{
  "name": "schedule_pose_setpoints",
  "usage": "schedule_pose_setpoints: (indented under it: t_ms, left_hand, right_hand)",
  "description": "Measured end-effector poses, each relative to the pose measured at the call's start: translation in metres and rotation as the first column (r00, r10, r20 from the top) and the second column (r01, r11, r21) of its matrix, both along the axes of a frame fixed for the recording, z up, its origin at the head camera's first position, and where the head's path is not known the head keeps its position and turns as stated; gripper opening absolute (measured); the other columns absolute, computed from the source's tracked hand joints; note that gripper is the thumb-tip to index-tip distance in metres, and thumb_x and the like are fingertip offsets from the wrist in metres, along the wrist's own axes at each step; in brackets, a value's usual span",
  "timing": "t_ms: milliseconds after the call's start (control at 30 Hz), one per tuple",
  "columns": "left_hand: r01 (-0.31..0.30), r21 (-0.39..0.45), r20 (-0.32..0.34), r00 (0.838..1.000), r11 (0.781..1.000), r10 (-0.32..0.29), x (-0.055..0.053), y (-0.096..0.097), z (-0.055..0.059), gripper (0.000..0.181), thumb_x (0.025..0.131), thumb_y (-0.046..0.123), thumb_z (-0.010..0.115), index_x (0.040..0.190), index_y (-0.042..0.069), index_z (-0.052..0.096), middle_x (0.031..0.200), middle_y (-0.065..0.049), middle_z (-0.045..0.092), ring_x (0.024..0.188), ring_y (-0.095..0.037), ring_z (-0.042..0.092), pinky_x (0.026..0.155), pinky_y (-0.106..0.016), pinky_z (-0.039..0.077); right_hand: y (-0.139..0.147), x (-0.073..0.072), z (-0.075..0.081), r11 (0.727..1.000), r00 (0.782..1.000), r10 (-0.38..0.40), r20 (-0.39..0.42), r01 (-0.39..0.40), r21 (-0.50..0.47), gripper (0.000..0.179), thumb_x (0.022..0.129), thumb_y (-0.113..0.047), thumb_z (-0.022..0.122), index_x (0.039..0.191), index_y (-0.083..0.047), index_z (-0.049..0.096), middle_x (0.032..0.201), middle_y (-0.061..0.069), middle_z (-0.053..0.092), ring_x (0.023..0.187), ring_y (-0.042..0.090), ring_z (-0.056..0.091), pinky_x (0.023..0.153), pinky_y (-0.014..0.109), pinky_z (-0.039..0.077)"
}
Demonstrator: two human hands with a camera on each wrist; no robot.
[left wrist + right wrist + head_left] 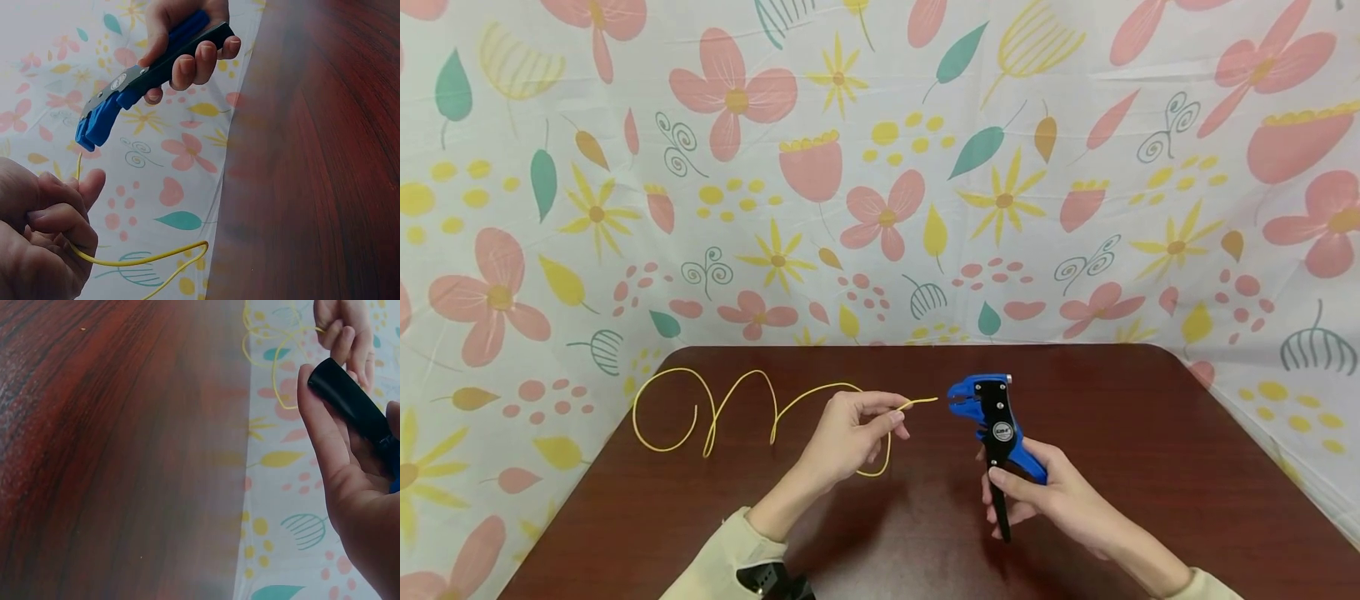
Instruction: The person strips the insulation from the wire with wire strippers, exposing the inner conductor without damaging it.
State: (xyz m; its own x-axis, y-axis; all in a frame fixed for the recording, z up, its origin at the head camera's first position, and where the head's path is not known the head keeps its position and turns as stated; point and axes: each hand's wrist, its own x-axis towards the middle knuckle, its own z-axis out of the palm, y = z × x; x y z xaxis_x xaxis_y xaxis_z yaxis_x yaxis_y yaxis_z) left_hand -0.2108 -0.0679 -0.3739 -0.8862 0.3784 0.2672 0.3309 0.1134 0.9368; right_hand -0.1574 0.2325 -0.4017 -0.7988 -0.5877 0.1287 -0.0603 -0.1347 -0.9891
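The left hand pinched the wire just behind its tip, presumably so that end stuck out freely; loops lay left of those fingers. The right hand gripped the tool by its handles, its jaws beyond the fingers, seemingly to face the tip, apart. Below was a brown table; behind, flowered cloth.

Floral-print curtain behind dark reddish-brown wooden table.
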Motion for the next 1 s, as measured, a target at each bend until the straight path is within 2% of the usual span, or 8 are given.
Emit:
schedule_pose_setpoints:
  t_ms: [200,400,533,733,1000]
  left_hand:
    - [0.011,-0.009,0.013,1.0,1.0,-0.011,0.003,0.001,0.002,0.019,0.099,-0.003,0.068,0.116,-0.002,0.076,0.084,-0.017,0.076,0.043,-0.015,0.045,0.044,-0.022,0.039]
    - [0.025,-0.012,0.023,0.999,1.0,-0.024,0.005,0.0,0.004,0.019,0.1,-0.003,0.067,0.117,-0.002,0.076,0.088,-0.023,0.076,0.043,-0.015,0.045,0.044,-0.022,0.039]
    - [0.024,-0.014,0.021,1.0,1.0,-0.024,0.005,-0.001,0.006,0.019,0.101,-0.003,0.066,0.117,-0.002,0.076,0.087,-0.021,0.076,0.043,-0.015,0.045,0.044,-0.022,0.039]
    - [0.02,-0.014,0.005,1.0,1.0,-0.02,0.006,-0.002,0.009,0.019,0.101,-0.002,0.065,0.117,-0.002,0.075,0.085,-0.014,0.076,0.042,-0.016,0.046,0.043,-0.023,0.039]
    - [0.014,-0.024,-0.018,1.0,1.0,-0.015,0.008,-0.006,0.013,0.019,0.102,-0.003,0.064,0.117,-0.001,0.075,0.084,-0.013,0.076,0.042,-0.014,0.045,0.043,-0.023,0.038]
  right_hand:
    - [-0.003,0.0,0.0,1.0,1.0,0.004,0.003,-0.004,0.024,0.028,0.112,-0.002,0.047,0.137,0.008,0.051,0.1,0.03,0.062,0.081,0.039,0.071,0.072,0.065,0.058]
    - [-0.007,0.003,0.002,0.998,0.999,-0.032,-0.043,0.034,0.058,0.023,0.11,-0.002,0.051,0.13,0.009,0.054,0.09,0.034,0.059,0.071,0.043,0.068,0.067,0.064,0.059]
    - [-0.009,0.004,0.002,0.997,0.998,-0.036,-0.057,0.04,0.059,0.02,0.11,-0.001,0.051,0.126,0.01,0.055,0.085,0.037,0.057,0.066,0.045,0.067,0.064,0.064,0.058]
    - [-0.01,0.002,0.001,0.999,0.998,-0.027,-0.061,0.028,0.021,0.016,0.111,-0.001,0.048,0.119,0.011,0.054,0.084,0.038,0.055,0.065,0.036,0.065,0.057,0.06,0.058]
    - [-0.012,-0.002,-0.002,1.0,0.996,-0.018,-0.089,0.016,-0.027,0.013,0.111,0.002,0.046,0.115,0.009,0.056,0.086,0.034,0.057,0.067,0.04,0.067,0.062,0.062,0.058]
